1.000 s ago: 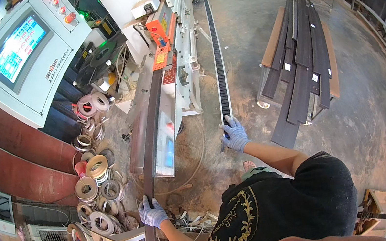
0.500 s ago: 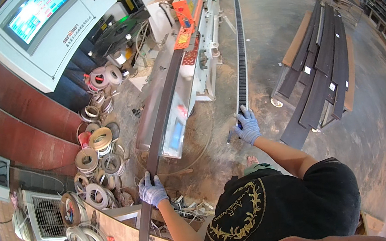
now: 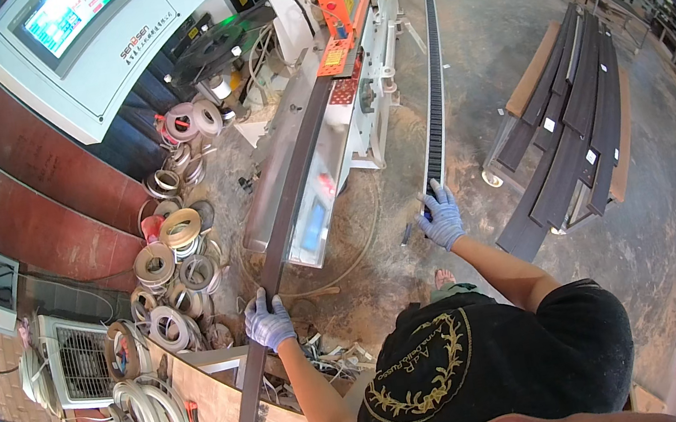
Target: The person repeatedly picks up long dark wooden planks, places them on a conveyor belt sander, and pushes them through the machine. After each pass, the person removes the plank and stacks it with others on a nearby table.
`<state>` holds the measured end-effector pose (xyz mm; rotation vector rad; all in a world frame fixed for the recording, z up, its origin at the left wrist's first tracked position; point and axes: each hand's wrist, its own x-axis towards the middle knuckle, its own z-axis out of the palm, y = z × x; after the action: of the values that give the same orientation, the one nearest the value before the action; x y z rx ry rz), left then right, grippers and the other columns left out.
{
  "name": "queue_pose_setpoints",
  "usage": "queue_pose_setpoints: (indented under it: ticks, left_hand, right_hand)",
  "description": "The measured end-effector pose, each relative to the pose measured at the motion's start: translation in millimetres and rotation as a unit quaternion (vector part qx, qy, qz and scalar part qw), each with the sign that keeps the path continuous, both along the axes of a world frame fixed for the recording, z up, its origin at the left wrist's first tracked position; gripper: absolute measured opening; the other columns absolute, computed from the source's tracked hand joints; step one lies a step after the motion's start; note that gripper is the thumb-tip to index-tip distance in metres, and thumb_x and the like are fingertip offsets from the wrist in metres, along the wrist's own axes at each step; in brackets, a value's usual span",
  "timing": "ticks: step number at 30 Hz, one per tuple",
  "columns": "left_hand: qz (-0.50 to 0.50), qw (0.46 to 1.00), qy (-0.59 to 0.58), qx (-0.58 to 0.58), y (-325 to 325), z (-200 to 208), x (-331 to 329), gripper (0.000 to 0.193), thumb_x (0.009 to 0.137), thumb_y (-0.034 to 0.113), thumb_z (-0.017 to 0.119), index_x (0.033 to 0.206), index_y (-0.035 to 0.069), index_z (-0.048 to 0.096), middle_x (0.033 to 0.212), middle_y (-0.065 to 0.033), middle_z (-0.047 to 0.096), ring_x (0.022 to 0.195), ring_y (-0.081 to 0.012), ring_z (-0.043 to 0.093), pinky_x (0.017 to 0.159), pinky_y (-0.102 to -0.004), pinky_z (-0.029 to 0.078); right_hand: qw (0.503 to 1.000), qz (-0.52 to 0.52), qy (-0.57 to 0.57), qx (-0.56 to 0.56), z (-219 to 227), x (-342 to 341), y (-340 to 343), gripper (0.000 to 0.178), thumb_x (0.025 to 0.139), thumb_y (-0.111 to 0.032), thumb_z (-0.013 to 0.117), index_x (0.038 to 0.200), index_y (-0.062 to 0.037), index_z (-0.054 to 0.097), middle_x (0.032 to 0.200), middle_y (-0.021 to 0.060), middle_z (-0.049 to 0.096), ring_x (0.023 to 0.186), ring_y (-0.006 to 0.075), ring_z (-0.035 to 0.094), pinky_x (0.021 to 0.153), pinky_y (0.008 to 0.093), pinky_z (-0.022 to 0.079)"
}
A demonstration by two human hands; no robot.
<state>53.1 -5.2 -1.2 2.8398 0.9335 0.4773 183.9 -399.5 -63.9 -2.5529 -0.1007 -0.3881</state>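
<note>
A long, narrow dark brown board runs from the near left up to the orange guard of a white machine. My left hand, in a pale blue-grey work glove, grips this board partway along, with fingers over its edge. To the right, my right hand, gloved the same way, is closed over the near end of a long roller rail with black rollers. The fingertips of that hand are partly hidden. A clear cover lies beside the board, just beyond my left hand.
Rolls of edge banding pile up on the left. A plywood top lies under the board's near end, holding a red-handled tool. More dark boards rest on a wheeled rack at right. A control panel stands far left.
The whole scene has shifted slightly rightward in view as the head turned. Both hands keep their places on the board and the roller rail; any slide of the board is too small to tell.
</note>
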Motion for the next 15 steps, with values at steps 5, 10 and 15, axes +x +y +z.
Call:
queue_pose_setpoints:
  ticks: [5, 10, 15]
  left_hand:
    - [0.013, 1.000, -0.014, -0.007, 0.0, -3.5, 2.0, 0.038, 0.076, 0.037, 0.071, 0.114, 0.029, 0.067, 0.113, -0.0042, 0.060, 0.102, -0.0270, 0.056, 0.093, -0.0416, 0.040]
    - [0.003, 0.999, -0.038, -0.011, 0.8, -6.6, 2.5, 0.038, 0.076, 0.036, 0.071, 0.114, 0.029, 0.067, 0.113, -0.0039, 0.060, 0.103, -0.0267, 0.056, 0.094, -0.0415, 0.040]
    - [0.001, 0.999, -0.036, -0.009, 2.4, -9.4, 4.2, 0.039, 0.077, 0.036, 0.070, 0.114, 0.029, 0.067, 0.114, -0.0039, 0.060, 0.103, -0.0266, 0.056, 0.094, -0.0414, 0.040]
  right_hand:
    - [1.000, 0.000, 0.000, -0.002, -0.6, 0.9, 0.3, 0.049, 0.073, -0.028, 0.071, 0.118, -0.0144, 0.059, 0.143, 0.0202, 0.034, 0.128, 0.0469, 0.033, 0.105, 0.0511, 0.034]
    - [1.000, 0.000, -0.004, -0.003, -0.3, 0.3, 0.5, 0.049, 0.073, -0.027, 0.071, 0.118, -0.0135, 0.059, 0.144, 0.0202, 0.034, 0.128, 0.0465, 0.033, 0.105, 0.0511, 0.034]
    - [1.000, 0.003, -0.004, -0.002, -1.6, 0.8, -0.2, 0.048, 0.074, -0.028, 0.070, 0.118, -0.0130, 0.059, 0.144, 0.0204, 0.034, 0.129, 0.0468, 0.033, 0.105, 0.0514, 0.034]
